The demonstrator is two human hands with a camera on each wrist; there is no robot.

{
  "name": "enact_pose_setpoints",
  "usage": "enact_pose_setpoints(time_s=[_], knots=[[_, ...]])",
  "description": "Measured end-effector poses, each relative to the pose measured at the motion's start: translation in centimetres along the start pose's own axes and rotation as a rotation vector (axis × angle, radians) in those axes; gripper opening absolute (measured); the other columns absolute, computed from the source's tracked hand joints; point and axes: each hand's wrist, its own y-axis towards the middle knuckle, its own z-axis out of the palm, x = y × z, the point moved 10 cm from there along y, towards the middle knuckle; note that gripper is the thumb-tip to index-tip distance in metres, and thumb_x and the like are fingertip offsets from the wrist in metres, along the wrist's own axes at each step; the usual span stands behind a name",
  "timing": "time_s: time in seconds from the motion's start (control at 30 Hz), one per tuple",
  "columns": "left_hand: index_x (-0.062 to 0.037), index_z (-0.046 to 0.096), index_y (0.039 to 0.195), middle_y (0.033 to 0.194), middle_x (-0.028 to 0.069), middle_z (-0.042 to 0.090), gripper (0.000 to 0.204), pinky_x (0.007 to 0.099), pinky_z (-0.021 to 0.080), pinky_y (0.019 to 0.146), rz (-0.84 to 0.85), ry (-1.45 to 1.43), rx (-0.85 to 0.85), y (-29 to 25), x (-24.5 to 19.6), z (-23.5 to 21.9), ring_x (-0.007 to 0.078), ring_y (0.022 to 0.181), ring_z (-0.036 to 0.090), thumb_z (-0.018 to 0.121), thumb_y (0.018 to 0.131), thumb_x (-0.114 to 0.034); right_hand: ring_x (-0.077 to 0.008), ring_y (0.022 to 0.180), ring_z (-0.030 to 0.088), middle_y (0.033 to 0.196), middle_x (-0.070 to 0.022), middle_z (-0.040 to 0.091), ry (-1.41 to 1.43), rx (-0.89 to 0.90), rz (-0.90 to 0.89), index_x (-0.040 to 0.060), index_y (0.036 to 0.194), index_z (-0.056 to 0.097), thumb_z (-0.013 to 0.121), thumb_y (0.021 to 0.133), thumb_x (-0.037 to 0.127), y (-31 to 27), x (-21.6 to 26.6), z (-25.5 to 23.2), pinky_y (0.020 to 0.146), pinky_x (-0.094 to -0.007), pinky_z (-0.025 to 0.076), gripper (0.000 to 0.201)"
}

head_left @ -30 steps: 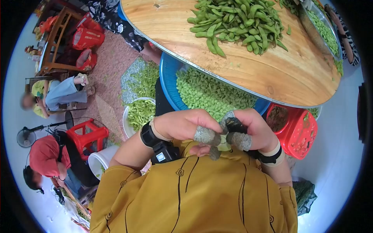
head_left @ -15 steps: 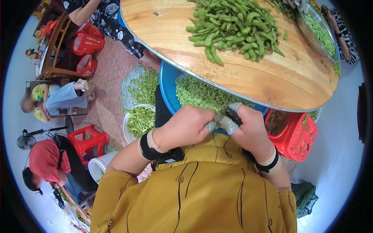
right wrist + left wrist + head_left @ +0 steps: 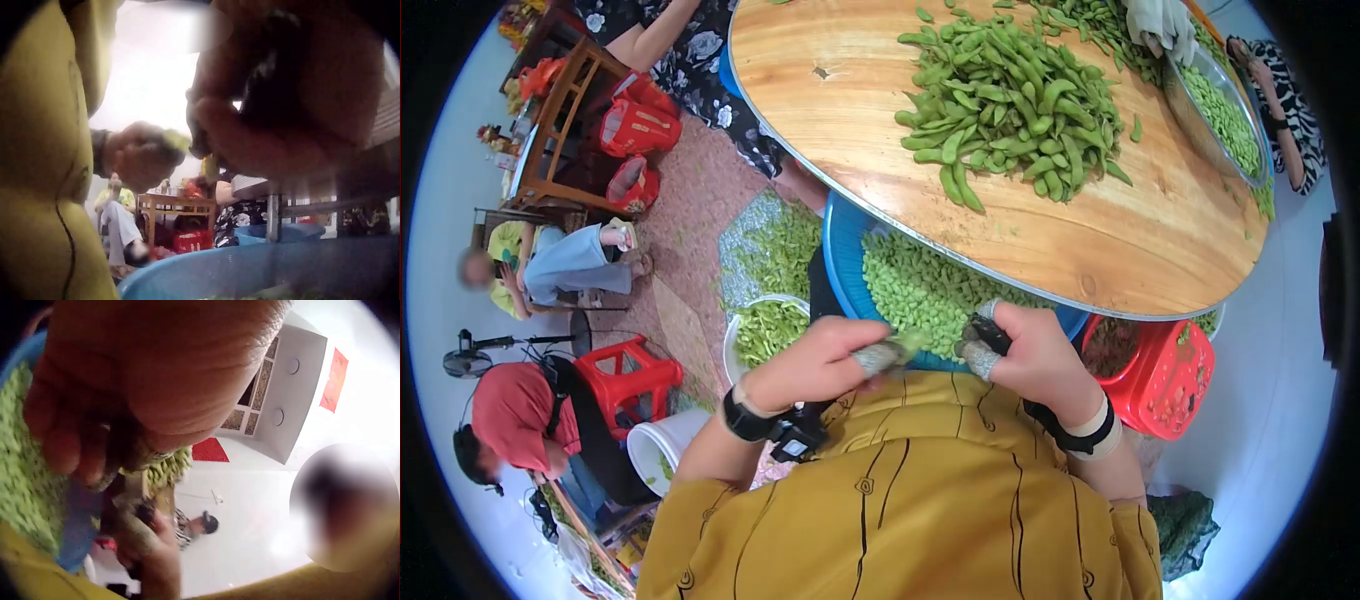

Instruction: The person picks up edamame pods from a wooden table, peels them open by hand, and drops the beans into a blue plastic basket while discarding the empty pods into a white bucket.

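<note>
Head view, centre: we see the left hand (image 3: 825, 362) pinch a blurred green pod (image 3: 912, 342) and the right hand (image 3: 1037, 352) grip a small dark object (image 3: 991, 334) beside a blue basin (image 3: 841, 240), likely placed to catch shelled beans (image 3: 920, 298); upper centre, a pod heap (image 3: 1020, 115) lies handy on the wooden table (image 3: 820, 120).

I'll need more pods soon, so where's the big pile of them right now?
In the head view, the pile of pods sits at upper middle on the wooden tabletop, left of the metal bowl.
</note>
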Motion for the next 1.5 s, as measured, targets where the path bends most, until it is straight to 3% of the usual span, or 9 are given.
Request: enact_pose_setpoints(time_s=[0.07, 0.13, 0.27, 0.4, 0.57, 0.7, 0.8, 1.13, 1.5], knots=[[-0.0013, 0.062, 0.084, 0.06, 0.0076, 0.059, 0.024, 0.0298, 0.047, 0.051, -0.147, 0.18, -0.103, -2.2, 3.4, -2.8, 0.0168, 0.053, 0.061, 0.055, 0.09, -0.024, -0.0296, 0.06, 0.058, 0.067, -0.0163, 0.057, -0.147, -0.008, 0.003, 0.0, 0.086, 0.059, 0.07, 0.077, 0.017, 0.3, 0.5, -0.4, 0.057, -0.0359, 0.045, 0.022], [-0.0027, 0.065, 0.083, 0.063, 0.0139, 0.063, 0.034, 0.0373, 0.048, 0.052, -0.476, 1.12, -0.11, -5.4, 10.4, -5.8, 0.0279, 0.055, 0.063, 0.06, 0.086, -0.037, -0.038, 0.062, 0.054, 0.068, -0.0211, 0.055, -0.085, -0.177, 0.002, -0.0006, 0.084, 0.057, 0.068, 0.077, 0.018, 0.4, 2.0, -2.6, 0.057, -0.0393, 0.044, 0.022], [-0.0038, 0.065, 0.085, 0.071, 0.0183, 0.064, 0.04, 0.0432, 0.049, 0.056, -0.679, 1.304, -0.194, -7.9, 11.2, -7.5, 0.0365, 0.062, 0.062, 0.061, 0.083, -0.043, -0.0379, 0.069, 0.059, 0.072, -0.021, 0.057, -0.377, -0.486, -0.106, -0.0007, 0.091, 0.055, 0.064, 0.079, 0.011, 1.7, 4.9, -5.8, 0.061, -0.0441, 0.046, 0.02], [-0.0015, 0.058, 0.08, 0.072, 0.0204, 0.06, 0.032, 0.0433, 0.047, 0.058, -0.187, 0.818, -0.474, -1.9, 0.4, -5.3, 0.0398, 0.069, 0.059, 0.064, 0.083, -0.033, -0.0381, 0.075, 0.059, 0.079, -0.0207, 0.059, -0.547, -0.638, -0.144, -0.0005, 0.092, 0.054, 0.063, 0.077, 0.009, 4.6, 5.8, -6.0, 0.064, -0.0465, 0.046, 0.02], [-0.0003, 0.06, 0.094, 0.077, 0.0167, 0.062, 0.016, 0.0356, 0.048, 0.059, 0.263, 0.6, -0.462, 3.2, -5.5, -2.5, 0.0311, 0.067, 0.062, 0.053, 0.089, -0.014, -0.0316, 0.072, 0.061, 0.079, -0.0148, 0.061, -0.409, -0.707, -0.135, -0.0004, 0.095, 0.055, 0.063, 0.077, 0.005, 4.2, 3.7, -6.3, 0.064, -0.0421, 0.049, 0.02], [0.0012, 0.058, 0.108, 0.087, 0.0064, 0.064, 0.024, 0.0266, 0.05, 0.061, 0.204, 0.001, -0.333, 6.4, -4.4, -1.0, 0.013, 0.073, 0.062, 0.042, 0.093, -0.007, -0.0065, 0.052, 0.05, 0.065, 0.0012, 0.055, 0.463, -0.431, 0.228, 0.0009, 0.104, 0.057, 0.065, 0.086, 0.013, 1.8, 0.2, -4.9, 0.048, -0.0237, 0.042, 0.023], [-0.001, 0.058, 0.11, 0.096, 0.0053, 0.064, 0.025, 0.0253, 0.05, 0.065, 0.152, -0.319, -0.217, 7.3, -4.0, 0.9, 0.0133, 0.081, 0.061, 0.041, 0.094, -0.009, -0.0053, 0.047, 0.047, 0.062, 0.001, 0.055, 0.725, -0.326, 0.217, 0.0012, 0.105, 0.057, 0.063, 0.089, 0.014, 0.4, -0.8, -3.0, 0.044, -0.0204, 0.038, 0.021], [-0.0042, 0.053, 0.123, 0.113, 0.0068, 0.061, 0.031, 0.0276, 0.048, 0.071, 0.024, -1.087, -0.171, 6.9, -3.0, 2.6, 0.0156, 0.092, 0.059, 0.049, 0.095, -0.017, -0.0036, 0.053, 0.047, 0.072, 0.0, 0.057, 0.781, -0.298, 0.114, 0.0015, 0.108, 0.057, 0.06, 0.091, 0.013, 0.1, -0.8, -2.2, 0.047, -0.0192, 0.038, 0.021], [-0.0011, 0.06, 0.109, 0.087, 0.0004, 0.062, 0.02, 0.0215, 0.044, 0.065, 0.074, -0.42, -0.253, 6.6, -3.2, 1.6, 0.0062, 0.072, 0.053, 0.053, 0.091, -0.008, -0.0246, 0.076, 0.064, 0.083, -0.0133, 0.063, 0.238, -0.334, 0.081, -0.0022, 0.122, 0.048, 0.051, 0.085, 0.002, -2.3, 1.5, -4.2, 0.069, -0.0315, 0.049, 0.037]])
